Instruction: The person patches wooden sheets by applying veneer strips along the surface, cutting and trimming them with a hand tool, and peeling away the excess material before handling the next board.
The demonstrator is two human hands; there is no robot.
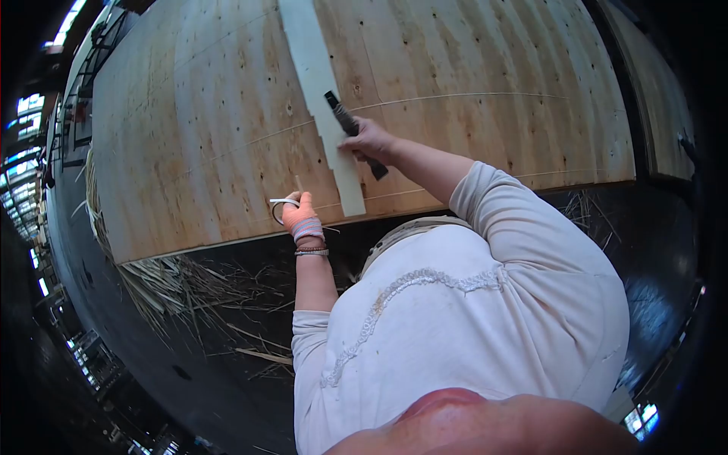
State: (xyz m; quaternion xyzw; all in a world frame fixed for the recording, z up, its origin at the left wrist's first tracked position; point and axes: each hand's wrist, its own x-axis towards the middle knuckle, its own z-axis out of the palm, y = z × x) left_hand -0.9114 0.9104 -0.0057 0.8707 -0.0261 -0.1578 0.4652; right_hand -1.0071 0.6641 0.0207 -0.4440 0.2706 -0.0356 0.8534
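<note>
My right hand [369,142] is closed around a dark tool [343,115] with a flat, wider lower end, held over a pale strip [345,178] on the plywood. The strip runs up the wooden surface away from me. Near the plywood's front edge, my left hand [297,214], in an orange and grey glove, pinches a thin white looped band [281,202]. A small light stick-like piece [299,183] stands just above its fingers. Bracelets circle that wrist.
A large plywood table [227,152] spans the view, with thin lines across it. Loose dry strips [171,288] lie in a heap on the dark floor [227,394] at its front left. Another board [660,98] stands beyond a dark gap at right.
</note>
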